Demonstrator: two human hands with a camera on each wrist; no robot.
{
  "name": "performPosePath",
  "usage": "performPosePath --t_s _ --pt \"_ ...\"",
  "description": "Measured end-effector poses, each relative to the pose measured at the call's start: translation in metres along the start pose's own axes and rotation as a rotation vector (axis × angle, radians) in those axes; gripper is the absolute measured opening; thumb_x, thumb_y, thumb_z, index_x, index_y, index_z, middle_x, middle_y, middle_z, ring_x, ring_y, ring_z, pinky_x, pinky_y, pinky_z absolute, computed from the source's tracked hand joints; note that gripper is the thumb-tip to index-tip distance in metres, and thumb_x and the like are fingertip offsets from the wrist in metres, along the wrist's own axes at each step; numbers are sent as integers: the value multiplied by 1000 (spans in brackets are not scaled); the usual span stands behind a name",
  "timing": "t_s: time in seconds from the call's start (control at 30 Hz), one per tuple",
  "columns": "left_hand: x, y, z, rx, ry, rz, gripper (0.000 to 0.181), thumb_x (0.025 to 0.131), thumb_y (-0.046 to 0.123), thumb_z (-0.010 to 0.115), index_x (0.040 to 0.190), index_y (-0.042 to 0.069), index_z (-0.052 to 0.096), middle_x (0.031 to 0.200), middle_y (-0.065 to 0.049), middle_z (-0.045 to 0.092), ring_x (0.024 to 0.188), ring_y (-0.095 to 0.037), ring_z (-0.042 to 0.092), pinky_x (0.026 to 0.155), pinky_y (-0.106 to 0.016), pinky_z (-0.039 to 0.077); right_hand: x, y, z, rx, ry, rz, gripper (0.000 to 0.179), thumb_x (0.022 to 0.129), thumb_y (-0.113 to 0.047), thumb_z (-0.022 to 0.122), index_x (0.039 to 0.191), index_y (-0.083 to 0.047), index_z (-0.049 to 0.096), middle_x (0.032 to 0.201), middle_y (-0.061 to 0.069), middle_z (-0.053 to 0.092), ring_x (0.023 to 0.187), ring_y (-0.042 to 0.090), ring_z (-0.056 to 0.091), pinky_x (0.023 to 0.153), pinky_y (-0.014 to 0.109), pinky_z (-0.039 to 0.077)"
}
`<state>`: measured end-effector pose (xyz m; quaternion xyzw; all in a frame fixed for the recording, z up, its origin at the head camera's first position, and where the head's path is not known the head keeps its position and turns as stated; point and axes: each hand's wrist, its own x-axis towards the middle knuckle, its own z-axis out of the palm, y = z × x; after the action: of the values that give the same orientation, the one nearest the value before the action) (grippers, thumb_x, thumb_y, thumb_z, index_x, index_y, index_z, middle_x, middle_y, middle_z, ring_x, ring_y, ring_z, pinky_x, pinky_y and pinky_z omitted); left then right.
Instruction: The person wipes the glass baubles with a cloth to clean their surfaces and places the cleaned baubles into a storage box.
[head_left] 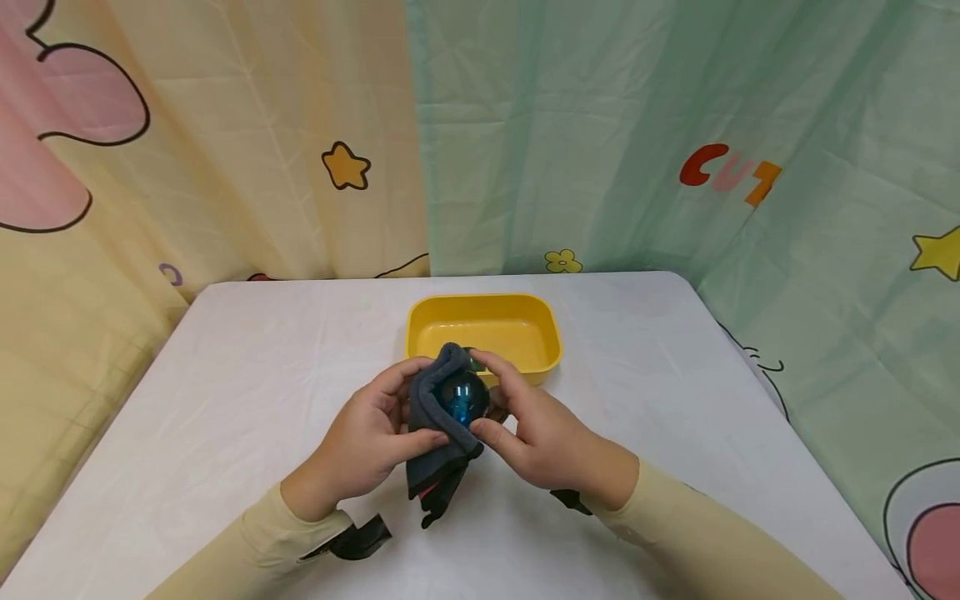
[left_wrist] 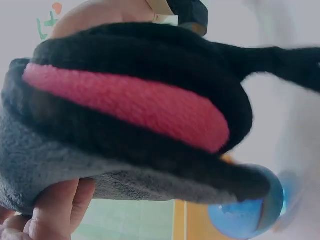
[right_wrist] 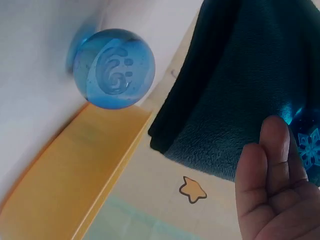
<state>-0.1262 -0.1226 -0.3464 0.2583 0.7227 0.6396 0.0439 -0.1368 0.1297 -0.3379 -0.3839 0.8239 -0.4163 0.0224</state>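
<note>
My left hand [head_left: 363,433] grips a folded grey cloth [head_left: 430,417] with black edging, its thumb across the front. Pink lining [left_wrist: 145,107] shows between the folds in the left wrist view. Against the cloth sits a clear blue ball [head_left: 465,398], pinched between thumb and fingers of my right hand [head_left: 551,442]. A snowflake mark shows on this ball in the right wrist view, where its edge is cut off. A second blue ball [right_wrist: 115,68], with a raised swirl pattern, lies on the white table; in the head view the hands and cloth largely cover that spot.
Just beyond the hands stands a shallow yellow tub [head_left: 483,321], its near rim partly behind the cloth. The white tabletop [head_left: 285,333] runs back to printed curtains [head_left: 525,167]. Black straps [head_left: 360,537] hang at the wrists.
</note>
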Motion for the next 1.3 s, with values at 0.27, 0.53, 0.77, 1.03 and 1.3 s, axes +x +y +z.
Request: performPosePath --t_s 0.27,0.53,0.77,1.03,1.3 --pt "1 0 -1 -42 -20 -12 68 90 -7 77 150 -1 45 136 -26 62 105 -16 72 91 -27 63 1 -2 -3 -288 -5 -45 68 100 -15 72 156 -5 33 130 11 71 101 18 74 93 32 63" --pt "1 -2 3 -70 -61 -27 66 92 -2 78 150 1 46 131 -26 63 104 -17 71 91 -27 63 -3 1 0 -273 8 16 57 103 -25 69 147 -2 41 91 -1 71 74 7 59 68 21 55" --pt "1 -4 3 -84 -45 -21 67 92 -3 78 150 -1 45 132 -27 62 103 -16 72 91 -26 63 -1 1 0 -119 13 94 55 106 -27 64 151 -4 43 99 -2 72 84 6 64 78 25 60" --pt "2 -4 -1 -110 -39 -7 68 92 -4 77 150 -3 44 134 -29 60 104 -15 72 91 -27 63 1 0 -4 -320 -23 -16 76 97 -15 77 159 -7 34 132 10 70 101 19 72 93 34 63" --pt "4 -2 0 -80 -57 -1 66 92 -5 77 150 -1 46 132 -28 62 104 -15 71 91 -26 63 2 3 -4 -119 -41 67 56 104 -22 67 150 -2 43 104 3 74 83 7 64 75 24 59"
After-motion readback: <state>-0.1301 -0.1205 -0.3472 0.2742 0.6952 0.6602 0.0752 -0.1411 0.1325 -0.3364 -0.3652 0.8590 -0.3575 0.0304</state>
